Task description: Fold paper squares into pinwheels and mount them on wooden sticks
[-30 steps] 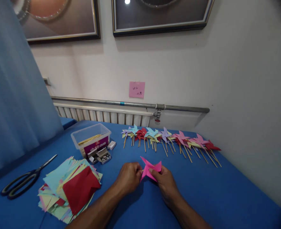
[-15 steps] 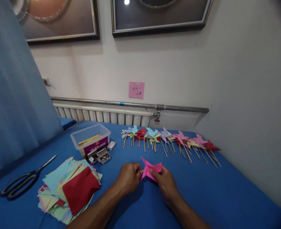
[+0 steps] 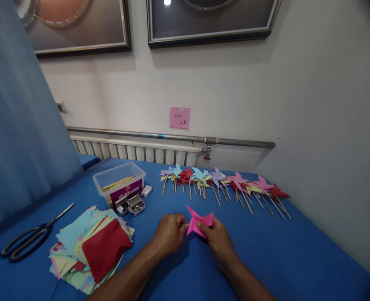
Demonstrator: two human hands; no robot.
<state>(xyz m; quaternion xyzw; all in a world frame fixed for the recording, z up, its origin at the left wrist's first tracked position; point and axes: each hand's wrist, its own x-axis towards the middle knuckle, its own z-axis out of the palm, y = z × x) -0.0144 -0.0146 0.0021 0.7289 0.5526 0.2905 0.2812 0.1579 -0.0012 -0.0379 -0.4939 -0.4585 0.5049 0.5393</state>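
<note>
A bright pink paper pinwheel (image 3: 193, 223) is held up over the blue table, between my two hands. My right hand (image 3: 220, 242) grips it from the right, thumb pressed on its middle and the fingers behind it. To the left, my left hand (image 3: 171, 233) is closed in a fist, its fingertips pinching a thin pale stick (image 3: 187, 225) at the pinwheel's left edge. Only a short bit of that stick shows; the rest is hidden by the fingers.
Finished pinwheels (image 3: 216, 177) lie in a row behind. Further left are a clear tub (image 3: 100, 179) of sticks, small open boxes (image 3: 137, 206) of shiny pins, a stack of coloured paper (image 3: 78, 234) and black-handled scissors (image 3: 31, 240). A wall (image 3: 322, 138) borders the right side.
</note>
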